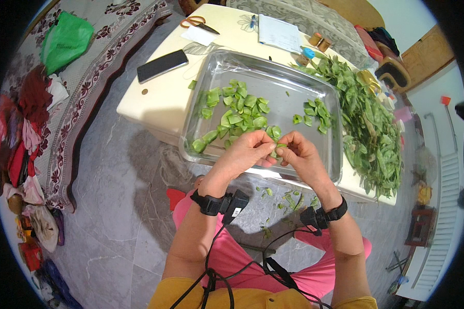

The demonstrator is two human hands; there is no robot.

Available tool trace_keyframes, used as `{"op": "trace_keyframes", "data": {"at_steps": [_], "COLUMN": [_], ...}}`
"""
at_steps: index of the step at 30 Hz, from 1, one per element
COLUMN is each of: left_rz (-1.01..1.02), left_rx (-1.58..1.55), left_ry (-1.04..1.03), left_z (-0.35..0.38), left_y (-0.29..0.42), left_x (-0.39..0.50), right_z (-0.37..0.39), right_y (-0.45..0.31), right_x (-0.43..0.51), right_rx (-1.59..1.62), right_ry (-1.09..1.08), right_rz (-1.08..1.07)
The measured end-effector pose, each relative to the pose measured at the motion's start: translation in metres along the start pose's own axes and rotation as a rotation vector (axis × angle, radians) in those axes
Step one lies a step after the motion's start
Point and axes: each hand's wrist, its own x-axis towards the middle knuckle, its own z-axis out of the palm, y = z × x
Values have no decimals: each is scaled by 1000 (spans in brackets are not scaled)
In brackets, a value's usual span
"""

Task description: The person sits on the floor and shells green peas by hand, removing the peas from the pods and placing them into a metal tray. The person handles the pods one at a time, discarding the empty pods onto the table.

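Observation:
My left hand (251,148) and my right hand (297,148) meet over the near edge of a rectangular metal tray (282,83). Between their fingertips is a small piece of green bean pod (280,146), partly hidden by the fingers. In the tray's left half lies a loose heap of broken flat green pod pieces (241,112). A smaller cluster of green pieces (320,112) rests toward the tray's right wall. Just right of the tray, a big pile of whole green pods (367,123) covers that side of the table.
The cream table (158,100) also bears a phone (162,65), orange-handled scissors (199,24), a notebook (279,33), a pen (252,21) and small jars (304,57). Green scraps (292,201) lie on the floor below the tray. Cables (216,276) run from my wrist devices across my lap.

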Motion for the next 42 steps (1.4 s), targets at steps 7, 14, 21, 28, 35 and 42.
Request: {"op": "trace_keyframes", "data": {"at_steps": [7, 14, 21, 28, 35, 42], "left_rz": [123, 269, 272, 545, 622, 491], "left_rx": [153, 598, 850, 719, 375, 291], "left_ry": [-31, 503, 752, 876, 849, 817], "left_z": [-2, -36, -67, -87, -95, -75], "left_y": [-7, -10, -10, -11, -2, 8], "left_x": [2, -2, -5, 3, -3, 1], "right_z": [-3, -4, -16, -27, -18, 14], "right_y": [9, 5, -18, -15, 10, 6], "right_x": [3, 25, 127, 134, 79, 81], "right_rx": [128, 54, -316, -718, -977, -545], "right_ry": [-20, -42, -236, -257, -261, -347], "right_rz": [68, 128, 151, 152, 189, -48]}}
